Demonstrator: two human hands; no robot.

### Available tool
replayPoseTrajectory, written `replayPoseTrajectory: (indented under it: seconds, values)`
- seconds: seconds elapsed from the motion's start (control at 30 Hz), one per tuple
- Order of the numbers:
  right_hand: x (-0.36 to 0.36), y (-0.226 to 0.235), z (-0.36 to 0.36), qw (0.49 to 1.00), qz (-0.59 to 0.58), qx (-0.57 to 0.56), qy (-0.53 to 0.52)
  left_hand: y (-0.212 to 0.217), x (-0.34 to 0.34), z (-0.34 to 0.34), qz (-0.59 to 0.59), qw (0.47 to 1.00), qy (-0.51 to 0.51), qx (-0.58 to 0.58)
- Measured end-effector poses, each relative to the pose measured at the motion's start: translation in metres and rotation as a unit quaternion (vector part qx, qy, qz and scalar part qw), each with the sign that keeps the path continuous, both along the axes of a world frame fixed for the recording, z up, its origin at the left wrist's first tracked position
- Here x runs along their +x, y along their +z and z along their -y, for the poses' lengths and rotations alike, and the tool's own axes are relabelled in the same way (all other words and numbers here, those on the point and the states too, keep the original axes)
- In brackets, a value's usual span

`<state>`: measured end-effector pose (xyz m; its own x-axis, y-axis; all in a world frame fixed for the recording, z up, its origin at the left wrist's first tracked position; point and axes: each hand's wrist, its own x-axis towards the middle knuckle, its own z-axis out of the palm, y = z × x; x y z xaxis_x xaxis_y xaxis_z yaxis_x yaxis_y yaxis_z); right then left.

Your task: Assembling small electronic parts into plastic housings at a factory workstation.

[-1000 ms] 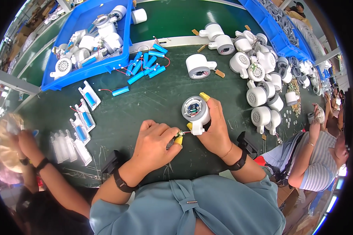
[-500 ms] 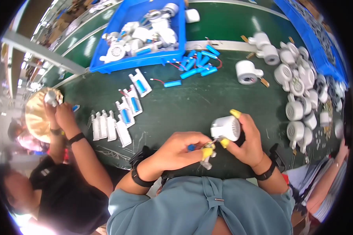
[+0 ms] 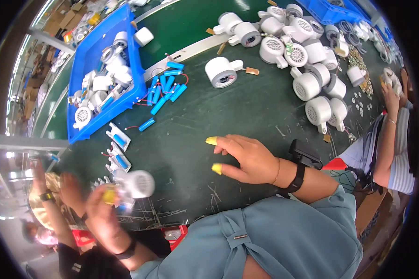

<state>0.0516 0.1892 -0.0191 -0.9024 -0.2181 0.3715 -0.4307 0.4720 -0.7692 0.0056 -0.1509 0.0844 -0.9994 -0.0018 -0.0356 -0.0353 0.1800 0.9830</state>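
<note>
Out to the left, my left hand is blurred by motion and closed on a white fan head with a round grille. A yellow cover shows on one of its fingertips. My right hand hovers over the green table, empty, with thumb and forefinger apart under yellow fingertip covers. Beyond my left hand lie white handle shells with blue batteries in them; some are hidden behind the fan head. One loose blue battery with a red wire lies near these shells.
A blue bin of white parts stands far left, beside a pile of blue batteries. One fan head stands mid-table; many more cluster at right. Co-workers' arms are at left and right.
My right hand has let go of the fan head. My left hand has carried it left toward the shells. The view has turned, so the table's things appear shifted left.
</note>
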Motion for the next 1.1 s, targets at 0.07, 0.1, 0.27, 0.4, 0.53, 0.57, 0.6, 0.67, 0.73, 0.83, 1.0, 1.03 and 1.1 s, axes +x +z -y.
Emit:
replayPoseTrajectory:
  seconds: [0.07, 0.1, 0.27, 0.4, 0.53, 0.57, 0.6, 0.67, 0.73, 0.83, 1.0, 1.03, 1.1]
  values:
    - [0.0, -0.002, 0.0, 0.999, 0.02, -0.007, -0.03, 0.005, -0.017, 0.022, -0.185, 0.953, 0.082, -0.224]
    - [-0.001, 0.001, -0.002, 0.999, 0.017, -0.012, -0.031, 0.008, -0.033, 0.082, -0.11, 0.969, 0.051, -0.214]
    - [-0.023, -0.005, -0.016, 0.978, 0.025, -0.041, -0.201, -0.014, -0.091, 0.185, -0.052, 0.9, 0.137, -0.41]
    - [-0.05, -0.008, -0.051, 0.933, -0.012, 0.104, -0.344, -0.024, -0.099, 0.148, -0.064, 0.741, 0.25, -0.62]
    - [-0.083, -0.018, -0.069, 0.89, -0.008, 0.19, -0.414, -0.057, -0.102, 0.083, -0.234, 0.858, 0.06, -0.452]
    - [-0.09, -0.02, -0.075, 0.89, -0.01, 0.192, -0.413, -0.063, -0.101, 0.05, -0.251, 0.865, 0.0, -0.434]
    - [-0.095, -0.021, -0.081, 0.885, 0.029, 0.201, -0.419, -0.067, -0.099, 0.017, -0.268, 0.868, -0.06, -0.414]
    - [-0.098, -0.023, -0.086, 0.88, 0.065, 0.211, -0.42, -0.072, -0.092, -0.035, -0.18, 0.893, -0.068, -0.406]
    - [-0.096, -0.025, -0.086, 0.89, 0.067, 0.2, -0.403, -0.081, -0.097, -0.056, -0.156, 0.882, -0.079, -0.438]
    - [-0.076, -0.02, -0.065, 0.897, 0.024, 0.245, -0.368, -0.102, -0.096, -0.063, -0.204, 0.862, -0.075, -0.458]
    - [-0.029, -0.008, -0.035, 0.962, 0.038, 0.162, -0.218, -0.091, -0.048, -0.069, -0.294, 0.839, -0.226, -0.399]
    - [-0.025, -0.008, -0.031, 0.97, 0.035, 0.145, -0.192, -0.09, -0.036, -0.068, -0.262, 0.854, -0.221, -0.39]
    - [-0.018, 0.001, -0.022, 0.978, 0.037, 0.124, -0.164, -0.088, -0.025, -0.067, -0.222, 0.873, -0.215, -0.378]
